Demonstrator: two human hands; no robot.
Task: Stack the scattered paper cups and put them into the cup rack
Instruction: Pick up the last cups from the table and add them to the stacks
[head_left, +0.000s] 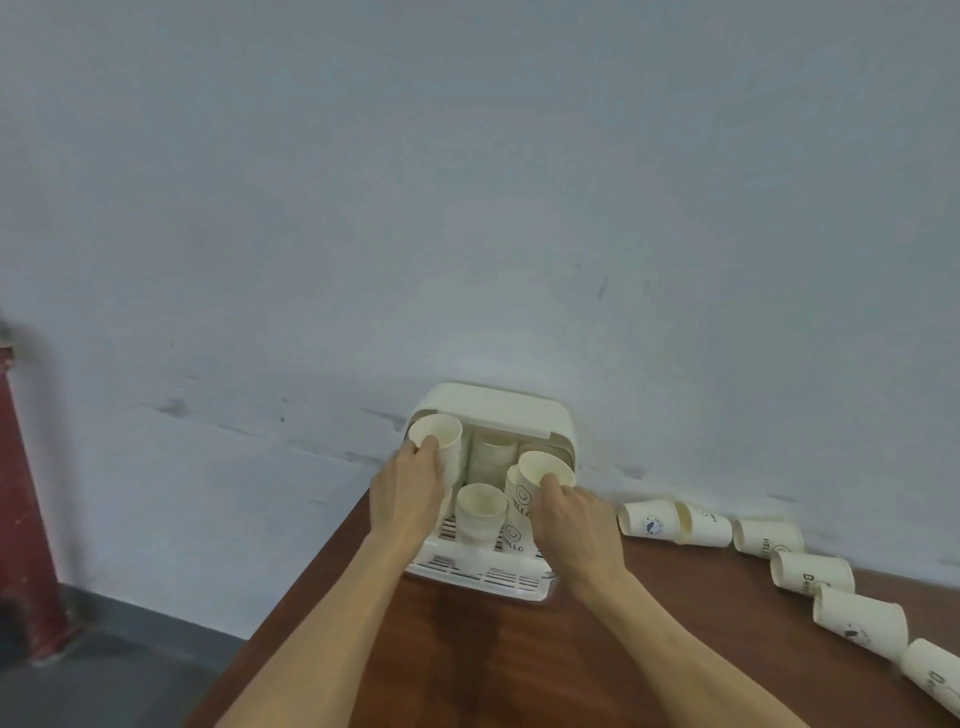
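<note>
Grey wall is backing a brown desk (519, 649) where the cup rack (493, 410) is sitting. Left hand (410, 488) and right hand (571, 514) are each gripping a cup stack (439, 441) (530, 493) inside the rack. Six loose cups (810, 571) are lying right of it, so I judge the task roughly half done.

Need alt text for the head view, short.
Two bare hands each hold a paper cup stack in a white cup rack against the wall: left hand on the left stack, right hand on the right stack. Loose cups lie on their sides along the brown table.
</note>
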